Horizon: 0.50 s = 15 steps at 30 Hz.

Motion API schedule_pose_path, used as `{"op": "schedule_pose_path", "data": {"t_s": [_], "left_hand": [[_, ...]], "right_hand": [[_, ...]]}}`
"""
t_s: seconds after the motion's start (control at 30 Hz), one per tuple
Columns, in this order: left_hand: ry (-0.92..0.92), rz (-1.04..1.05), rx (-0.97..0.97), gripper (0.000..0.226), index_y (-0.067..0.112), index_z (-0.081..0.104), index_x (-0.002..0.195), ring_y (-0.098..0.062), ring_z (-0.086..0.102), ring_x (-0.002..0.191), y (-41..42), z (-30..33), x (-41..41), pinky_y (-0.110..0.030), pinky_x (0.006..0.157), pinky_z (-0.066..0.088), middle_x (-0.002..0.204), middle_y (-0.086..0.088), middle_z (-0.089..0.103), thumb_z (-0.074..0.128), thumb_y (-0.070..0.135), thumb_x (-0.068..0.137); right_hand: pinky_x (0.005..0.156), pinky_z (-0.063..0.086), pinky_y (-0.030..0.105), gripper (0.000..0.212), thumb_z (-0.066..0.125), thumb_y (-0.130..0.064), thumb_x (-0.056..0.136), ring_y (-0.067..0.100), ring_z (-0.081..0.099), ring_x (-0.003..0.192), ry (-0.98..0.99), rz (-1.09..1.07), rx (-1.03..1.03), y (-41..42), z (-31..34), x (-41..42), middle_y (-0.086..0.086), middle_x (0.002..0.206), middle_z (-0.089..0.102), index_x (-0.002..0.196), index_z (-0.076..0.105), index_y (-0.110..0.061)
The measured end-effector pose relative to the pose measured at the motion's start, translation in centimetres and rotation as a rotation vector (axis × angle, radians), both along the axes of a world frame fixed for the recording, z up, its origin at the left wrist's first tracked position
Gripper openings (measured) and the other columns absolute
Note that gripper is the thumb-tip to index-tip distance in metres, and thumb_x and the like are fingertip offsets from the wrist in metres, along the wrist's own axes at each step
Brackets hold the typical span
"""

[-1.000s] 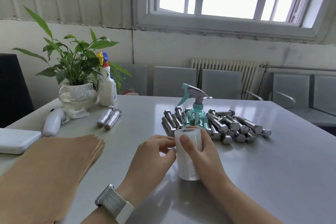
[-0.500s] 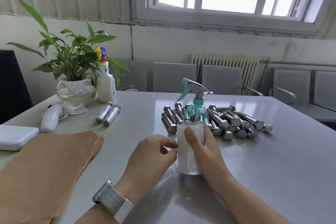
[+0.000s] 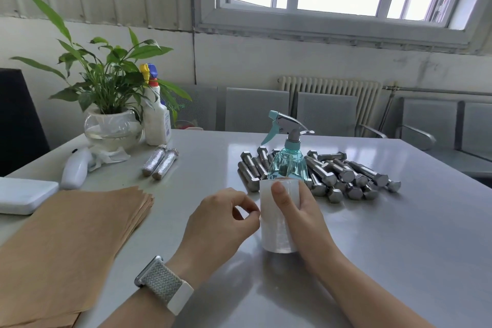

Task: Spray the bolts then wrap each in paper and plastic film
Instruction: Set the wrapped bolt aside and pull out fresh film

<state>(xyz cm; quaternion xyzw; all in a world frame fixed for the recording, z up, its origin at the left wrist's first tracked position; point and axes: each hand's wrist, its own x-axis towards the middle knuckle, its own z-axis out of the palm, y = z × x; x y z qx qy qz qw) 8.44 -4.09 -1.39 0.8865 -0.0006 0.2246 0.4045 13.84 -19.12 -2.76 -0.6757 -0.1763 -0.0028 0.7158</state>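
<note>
A white roll of plastic film [image 3: 274, 224] stands upright on the grey table [image 3: 386, 242] in front of me. My right hand [image 3: 298, 213] grips it from the right, thumb across its front. My left hand [image 3: 221, 218] is at the roll's left edge, thumb and forefinger pinched together against the film. Behind the roll stands a teal spray bottle [image 3: 287, 152] amid a pile of several bare steel bolts [image 3: 343, 173]. Two wrapped bolts [image 3: 159, 162] lie at the back left. A stack of brown paper sheets [image 3: 66, 237] lies at the left.
A potted plant in a glass bowl [image 3: 111, 125], a white bottle [image 3: 157, 120], a white handheld device [image 3: 76, 168] and crumpled tissue sit at the far left. A white flat box [image 3: 24, 194] lies at the left edge. Grey chairs stand behind the table.
The view has tilted up a little. My left thumb and forefinger have closed into a pinch at the roll's edge. The roll and my right hand stay put.
</note>
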Motion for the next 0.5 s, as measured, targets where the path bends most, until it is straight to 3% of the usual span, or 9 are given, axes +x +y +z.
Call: {"op": "schedule_pose_path", "data": {"t_s": [0.1, 0.23, 0.37, 0.5], "left_hand": [[0.054, -0.088, -0.183, 0.009, 0.029, 0.069, 0.071, -0.001, 0.052, 0.052, 0.16, 0.08, 0.12, -0.014, 0.051, 0.039, 0.061, 0.017, 0.063, 0.069, 0.025, 0.080], [0.103, -0.164, -0.313, 0.007, 0.023, 0.068, 0.072, -0.007, 0.060, 0.059, 0.22, 0.12, 0.47, -0.010, 0.054, 0.040, 0.063, 0.012, 0.067, 0.066, 0.023, 0.079], [0.128, -0.226, -0.468, 0.016, 0.014, 0.067, 0.076, -0.010, 0.065, 0.063, 0.09, 0.02, 0.69, -0.024, 0.056, 0.047, 0.067, 0.003, 0.067, 0.060, 0.027, 0.070], [0.107, -0.202, -0.627, 0.020, 0.001, 0.065, 0.082, -0.017, 0.064, 0.060, 0.10, -0.57, 0.82, -0.025, 0.049, 0.043, 0.079, -0.006, 0.074, 0.061, 0.019, 0.073]], "right_hand": [[0.068, 0.057, 0.034, 0.062, 0.068, -0.075, 0.062, 0.022, 0.069, 0.082, 0.066, -0.005, 0.028, -0.10, 0.02, 0.14, 0.009, 0.094, 0.071, 0.101, 0.064, -0.026], [0.078, 0.056, 0.050, 0.073, 0.069, -0.076, 0.060, 0.032, 0.068, 0.086, 0.142, 0.005, 0.042, -0.07, 0.18, 0.09, 0.020, 0.102, 0.069, 0.108, 0.063, -0.021], [0.069, 0.055, 0.044, 0.074, 0.067, -0.073, 0.066, 0.030, 0.066, 0.081, 0.201, 0.029, 0.080, -0.11, 0.48, -0.14, 0.024, 0.099, 0.066, 0.114, 0.061, -0.016], [0.064, 0.055, 0.040, 0.070, 0.067, -0.069, 0.076, 0.030, 0.066, 0.078, 0.249, 0.059, 0.106, -0.20, 0.75, -0.24, 0.015, 0.091, 0.065, 0.115, 0.060, -0.012]]}}
